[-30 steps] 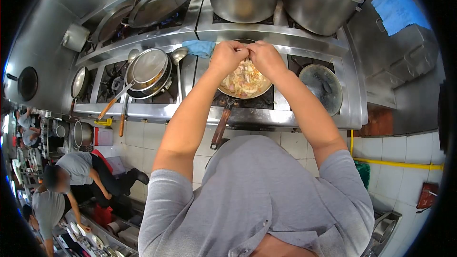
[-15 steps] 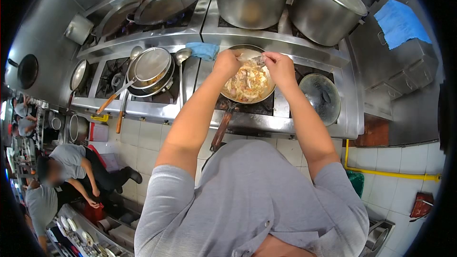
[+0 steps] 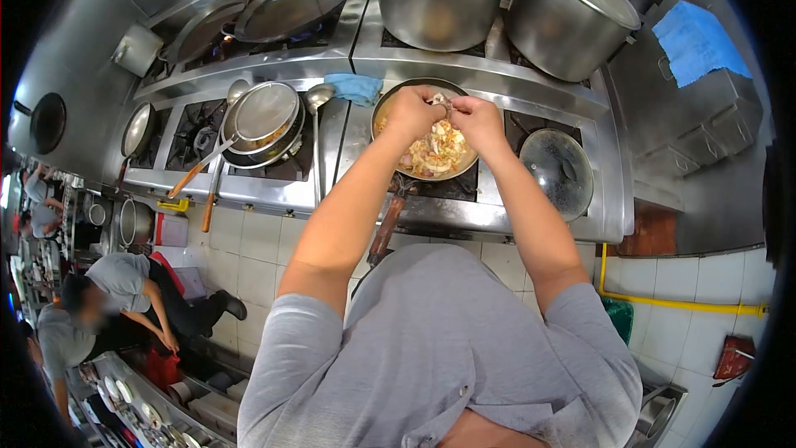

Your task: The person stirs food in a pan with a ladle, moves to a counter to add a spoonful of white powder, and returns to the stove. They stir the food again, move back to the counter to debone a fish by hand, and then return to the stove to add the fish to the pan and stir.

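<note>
Both hands are over a frying pan on the front burner, above its far half. In the pan lies a mix of pale sliced food with orange and yellowish bits. My left hand and my right hand meet, fingers pinched around a small greyish-white piece of food. Its exact kind I cannot make out, and my fingers partly cover it. The pan's brown handle points toward me. Right of the pan lies a glass lid.
Two large pots stand on the rear burners. A blue cloth, a ladle and stacked strainers and pans are to the left. Wide pans sit over flames at the back left. A person bends at the lower left.
My left hand has moved right and my right hand slightly left and down, so they now meet at the greyish piece. The person at the lower left has shifted slightly.
</note>
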`<state>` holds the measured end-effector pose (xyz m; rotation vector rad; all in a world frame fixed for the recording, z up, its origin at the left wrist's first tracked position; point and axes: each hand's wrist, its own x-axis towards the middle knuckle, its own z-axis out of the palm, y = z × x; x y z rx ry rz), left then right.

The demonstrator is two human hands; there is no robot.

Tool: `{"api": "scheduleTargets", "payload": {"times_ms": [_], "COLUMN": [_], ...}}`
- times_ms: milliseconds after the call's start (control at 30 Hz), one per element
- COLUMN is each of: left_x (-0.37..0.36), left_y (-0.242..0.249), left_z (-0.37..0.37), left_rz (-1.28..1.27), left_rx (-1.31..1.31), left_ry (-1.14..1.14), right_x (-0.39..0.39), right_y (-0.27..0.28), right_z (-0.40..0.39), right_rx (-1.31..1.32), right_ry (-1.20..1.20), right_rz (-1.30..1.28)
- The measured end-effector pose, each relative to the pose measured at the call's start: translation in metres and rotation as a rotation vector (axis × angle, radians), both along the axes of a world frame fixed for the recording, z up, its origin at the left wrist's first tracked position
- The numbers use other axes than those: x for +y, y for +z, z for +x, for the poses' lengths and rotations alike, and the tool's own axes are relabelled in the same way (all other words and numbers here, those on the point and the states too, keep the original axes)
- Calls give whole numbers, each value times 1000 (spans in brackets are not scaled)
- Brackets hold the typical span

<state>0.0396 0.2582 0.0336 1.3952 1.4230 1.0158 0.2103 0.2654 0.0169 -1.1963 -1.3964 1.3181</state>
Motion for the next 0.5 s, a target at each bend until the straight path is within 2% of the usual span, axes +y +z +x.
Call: {"api": "scheduleTargets", "payload": {"times_ms": [67, 100, 167, 233, 333, 400, 433, 500], "left_x": [-19, -18, -6, 2, 2, 3, 5, 4], "left_y": [28, 23, 5, -1, 1, 2, 2, 5], "left_z": [6, 6, 5, -13, -30, -31, -30, -27], "left_rz": [132, 128, 328, 281, 157, 51, 57, 76], "left_rx": [453, 455, 667, 660, 614, 544, 548, 574], "left_ry": [57, 53, 194, 175, 78, -1, -7, 3], "right_x": [-9, -12, -11, -7, -2, 4, 9, 12], "right_y": [3, 8, 11, 16, 21, 21, 15, 7], "right_z": [-4, -6, -1, 6, 16, 19, 20, 19], "right_rx": [-417, -438, -501, -564, -511, -697, -694, -922], "right_ry": [-51, -68, -88, -104, -51, 62, 58, 195], "right_rz": [340, 360, 432, 511, 437, 520, 517, 599]}}
